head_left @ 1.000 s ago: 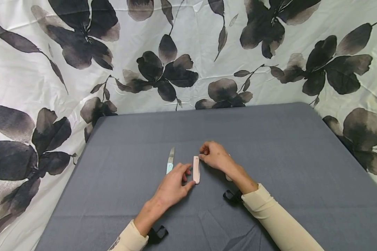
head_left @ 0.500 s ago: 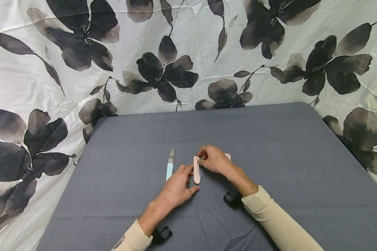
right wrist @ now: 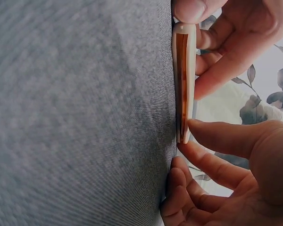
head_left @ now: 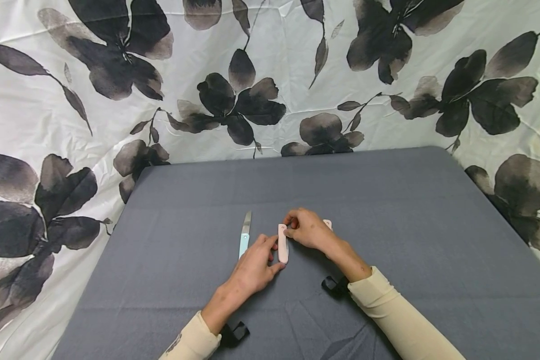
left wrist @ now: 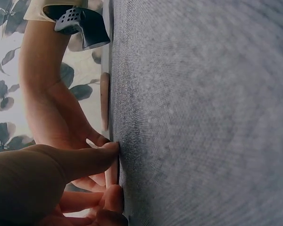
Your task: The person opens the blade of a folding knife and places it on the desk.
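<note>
A pink folding knife (head_left: pixel 283 248) lies on the grey cloth with its blade folded into the handle. My left hand (head_left: pixel 253 270) holds it, thumb at the near end and fingers along its left side. At the far end my right hand (head_left: pixel 309 229) pinches it between thumb and index finger. The right wrist view shows the slot along the edge of this folding knife (right wrist: pixel 184 84). To the left lies a light-blue folding knife (head_left: pixel 244 242), its blade out and pointing away; my left hand hides its near end.
Another pale pink folding knife (head_left: pixel 328 224) lies under my right wrist, mostly hidden. The grey cloth (head_left: pixel 297 185) covers the table, and a floral sheet (head_left: pixel 162 75) hangs behind it. Black wrist cameras (head_left: pixel 334 286) sit beneath both forearms.
My right hand has come slightly toward me, its thumb and finger now on the middle knife's far end. My left thumb slid off the near end, then came back to it.
</note>
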The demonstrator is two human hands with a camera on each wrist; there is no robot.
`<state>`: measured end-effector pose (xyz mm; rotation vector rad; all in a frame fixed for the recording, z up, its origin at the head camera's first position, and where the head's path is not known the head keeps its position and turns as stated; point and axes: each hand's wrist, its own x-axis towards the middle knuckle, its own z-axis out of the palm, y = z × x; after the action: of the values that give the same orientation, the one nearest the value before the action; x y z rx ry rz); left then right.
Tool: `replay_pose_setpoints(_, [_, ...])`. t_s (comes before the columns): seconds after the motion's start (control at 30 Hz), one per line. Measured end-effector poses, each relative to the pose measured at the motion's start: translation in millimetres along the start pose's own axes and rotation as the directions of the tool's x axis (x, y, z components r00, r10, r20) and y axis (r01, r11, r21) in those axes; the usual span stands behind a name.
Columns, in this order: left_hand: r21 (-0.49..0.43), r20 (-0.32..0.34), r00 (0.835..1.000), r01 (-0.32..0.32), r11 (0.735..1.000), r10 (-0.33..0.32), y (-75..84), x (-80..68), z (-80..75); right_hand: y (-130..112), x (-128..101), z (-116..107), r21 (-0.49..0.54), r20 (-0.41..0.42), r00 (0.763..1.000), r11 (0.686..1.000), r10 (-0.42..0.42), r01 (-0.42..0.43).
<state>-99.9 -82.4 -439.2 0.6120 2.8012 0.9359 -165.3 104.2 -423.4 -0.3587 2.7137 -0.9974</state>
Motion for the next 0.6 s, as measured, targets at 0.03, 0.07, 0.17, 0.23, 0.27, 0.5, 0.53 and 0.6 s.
replay_pose_setpoints(0.03, [-0.003,0.002,1.000,0.000,1.000,0.000,-0.2,-0.2,0.0,0.2,0.0,0.1,0.001,0.000,1.000,1.000,-0.003,0.003])
replay_pose_setpoints(0.07, [-0.008,0.003,1.000,0.000,1.000,0.000,-0.2,-0.6,-0.3,0.5,0.0,0.4,0.006,0.000,1.000,1.000,-0.003,0.003])
replay_pose_setpoints(0.17, [-0.023,-0.004,1.000,-0.004,1.000,0.004,0.1,-1.4,-0.1,2.5,-0.9,1.4,0.036,-0.011,1.000,0.999,-0.003,0.003])
replay_pose_setpoints(0.23, [-0.038,-0.021,1.000,0.000,0.999,-0.001,0.4,-2.0,-0.2,3.5,-2.2,1.7,0.070,-0.025,1.000,0.998,0.001,0.001])
replay_pose_setpoints(0.27, [-0.045,-0.033,0.999,0.002,0.999,-0.004,0.5,-2.2,-0.6,3.8,-2.9,1.9,0.093,-0.036,0.999,0.996,0.004,-0.001])
replay_pose_setpoints(0.5, [-0.065,-0.114,0.993,-0.007,0.998,0.000,1.7,-1.6,-3.2,2.6,-8.3,-0.2,0.291,-0.071,0.997,0.957,0.034,-0.012])
replay_pose_setpoints(0.53, [-0.066,-0.120,0.993,-0.010,0.998,0.002,2.0,-1.4,-3.4,2.2,-9.1,-0.3,0.319,-0.071,0.997,0.948,0.034,-0.010])
replay_pose_setpoints(0.6, [-0.076,-0.133,0.991,-0.013,0.997,0.003,2.5,-1.1,-3.7,2.2,-10.2,-0.2,0.374,-0.064,0.998,0.927,0.030,-0.004])
